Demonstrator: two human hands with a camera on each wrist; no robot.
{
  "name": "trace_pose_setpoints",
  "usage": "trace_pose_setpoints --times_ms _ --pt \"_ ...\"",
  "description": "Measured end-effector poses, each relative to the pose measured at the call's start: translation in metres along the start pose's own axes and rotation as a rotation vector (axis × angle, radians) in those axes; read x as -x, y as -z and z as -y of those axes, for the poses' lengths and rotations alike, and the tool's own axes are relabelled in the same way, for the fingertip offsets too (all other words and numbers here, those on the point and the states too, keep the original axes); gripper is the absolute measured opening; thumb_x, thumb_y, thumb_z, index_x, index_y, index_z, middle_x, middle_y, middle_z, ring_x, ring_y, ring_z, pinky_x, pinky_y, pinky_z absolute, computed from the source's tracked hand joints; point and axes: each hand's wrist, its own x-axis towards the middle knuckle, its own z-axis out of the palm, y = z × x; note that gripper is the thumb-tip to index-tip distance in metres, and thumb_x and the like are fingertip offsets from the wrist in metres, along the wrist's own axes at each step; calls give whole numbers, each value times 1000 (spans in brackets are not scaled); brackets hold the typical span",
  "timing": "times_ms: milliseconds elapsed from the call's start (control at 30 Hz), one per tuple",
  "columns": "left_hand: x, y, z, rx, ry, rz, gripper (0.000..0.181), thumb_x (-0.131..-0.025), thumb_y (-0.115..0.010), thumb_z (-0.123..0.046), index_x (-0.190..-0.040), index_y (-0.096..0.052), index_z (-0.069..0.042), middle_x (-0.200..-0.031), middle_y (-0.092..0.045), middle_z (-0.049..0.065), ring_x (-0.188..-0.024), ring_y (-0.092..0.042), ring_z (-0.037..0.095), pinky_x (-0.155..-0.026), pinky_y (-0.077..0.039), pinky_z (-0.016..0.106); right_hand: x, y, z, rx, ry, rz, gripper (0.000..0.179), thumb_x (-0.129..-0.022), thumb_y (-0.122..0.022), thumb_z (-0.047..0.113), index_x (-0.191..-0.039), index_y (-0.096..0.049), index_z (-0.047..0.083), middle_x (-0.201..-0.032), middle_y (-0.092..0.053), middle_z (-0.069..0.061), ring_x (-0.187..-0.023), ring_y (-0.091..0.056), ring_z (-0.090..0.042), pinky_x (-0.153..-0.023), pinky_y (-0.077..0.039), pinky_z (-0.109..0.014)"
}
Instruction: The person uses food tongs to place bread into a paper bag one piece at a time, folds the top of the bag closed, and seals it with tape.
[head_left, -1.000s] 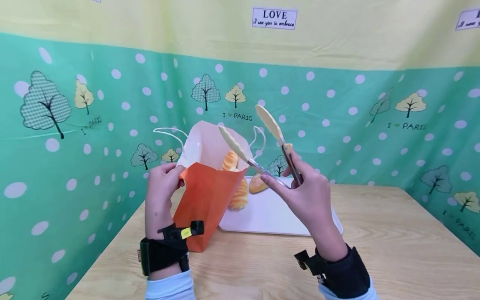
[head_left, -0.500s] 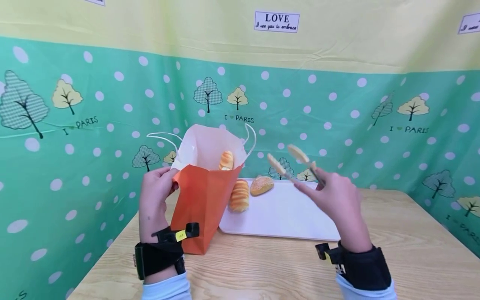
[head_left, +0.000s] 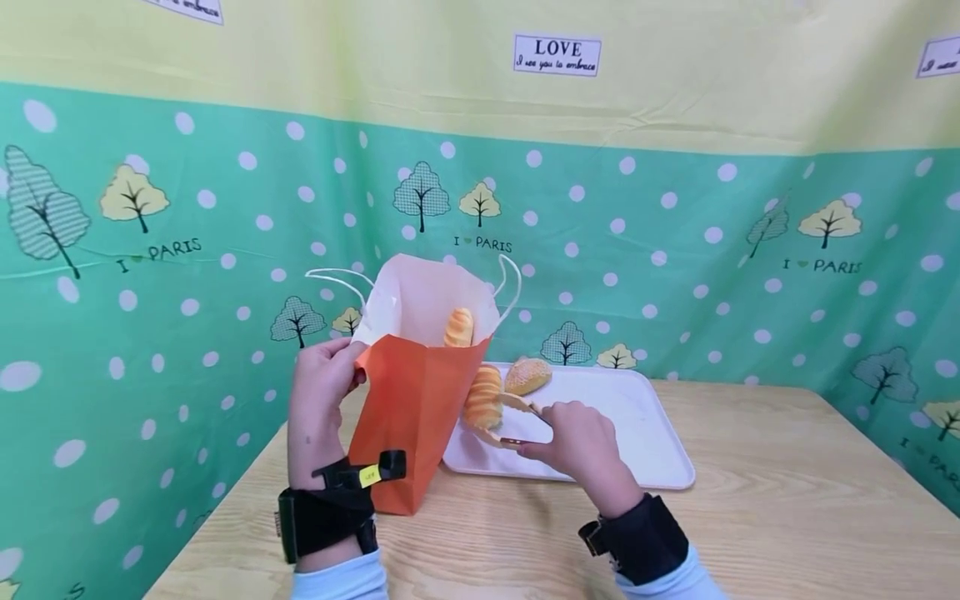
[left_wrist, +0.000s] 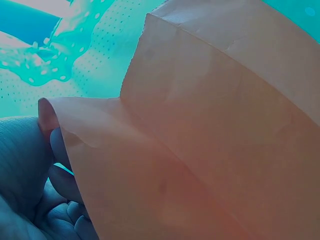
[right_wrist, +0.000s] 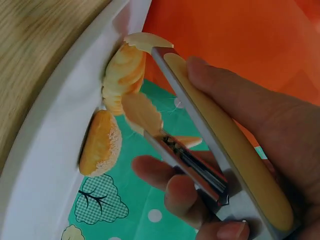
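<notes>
My left hand [head_left: 322, 383] pinches the rim of an orange paper bag [head_left: 416, 408] with a white lining and white string handles. A striped bread roll [head_left: 458, 327] sticks up inside the bag's mouth. In my right hand [head_left: 581, 446] I hold metal tongs [right_wrist: 225, 135] with cream tips, spread apart. The tips stand on either side of a second striped bread roll [head_left: 483, 396], which lies on a white tray [head_left: 637, 433] beside the bag. Whether they touch the roll is unclear. Behind it lies a sugar-dusted bun [head_left: 528, 376].
The tray rests on a light wooden table [head_left: 757, 467], with the bag standing at its left edge. A green and yellow printed curtain [head_left: 615, 242] hangs behind and at both sides.
My right hand has brought the tongs from above the bag out to the right, then down and left to the roll on the tray. My left hand keeps its hold on the bag's rim.
</notes>
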Motion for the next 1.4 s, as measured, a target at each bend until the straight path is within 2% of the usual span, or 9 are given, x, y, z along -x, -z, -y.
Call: trace_pose_setpoints --times_ms 167,400,533,600,800,900,1033,1233,1400 --pt "0 -2 -1 -5 -4 -7 34 -89 -52 -25 -114 -65 -7 -60 -52 -4 -64 -53 15 -64 -46 26 1 10 -9 16 3 48 44 -61 -74 58 -81 -71 19 -57 -51 0 -50 -45 -18 -40 -34 -32" --pt "-1 -1 0 -15 -5 -9 35 -89 -51 -26 -115 -65 -7 -67 -54 -1 -67 -53 17 -65 -46 27 7 47 -39 4 16 178 43 -58 -77 54 -84 -72 20 -60 -48 2 -56 -43 -16 -47 -31 -29" --pt "-1 -1 -1 -21 -8 -3 35 -90 -51 -27 -116 -65 -7 -70 -54 1 -69 -53 18 -66 -46 27 14 64 -54 -10 -38 267 55 -57 -77 56 -89 -72 13 -62 -47 2 -56 -44 -15 -49 -33 -28" --pt "-1 -1 -1 -23 -8 0 36 -90 -52 -28 -116 -65 -8 -71 -54 1 -70 -53 18 -67 -46 27 15 68 -57 -15 -72 296 57 -56 -75 60 -86 -70 12 -60 -49 2 -53 -47 -15 -48 -35 -28" --pt "-1 -2 -2 -28 -10 8 36 -90 -51 -28 -115 -65 -7 -71 -53 1 -71 -53 19 -68 -46 27 12 60 -48 -55 -114 266 55 -55 -73 65 -72 -63 13 -56 -56 0 -48 -51 -14 -45 -38 -27" --pt "0 -2 -2 -28 -8 8 35 -90 -51 -28 -115 -65 -7 -67 -52 0 -73 -52 20 -69 -45 28 9 49 -40 -40 -118 224 54 -56 -73 63 -69 -60 12 -59 -55 -1 -51 -49 -16 -45 -37 -28" --pt "1 -1 -1 -30 -3 6 36 -90 -52 -29 -115 -64 -6 -67 -52 -1 -74 -52 21 -69 -45 29 7 40 -33 -22 -130 216 51 -57 -75 60 -65 -58 13 -58 -52 0 -50 -48 -16 -44 -36 -28" --pt "0 0 -1 -21 5 16 36 -90 -52 -29 -117 -64 -8 -61 -51 -4 -67 -52 17 -69 -44 29 9 48 -47 -48 -132 281 48 -58 -76 57 -66 -61 12 -57 -56 -1 -46 -53 -16 -44 -40 -27" --pt "-1 -1 -2 -26 -4 15 34 -90 -51 -28 -113 -65 -6 -59 -50 -5 -67 -52 17 -69 -45 29 12 59 -65 -57 -153 331 49 -58 -75 58 -68 -61 11 -55 -52 1 -47 -56 -17 -45 -40 -26"
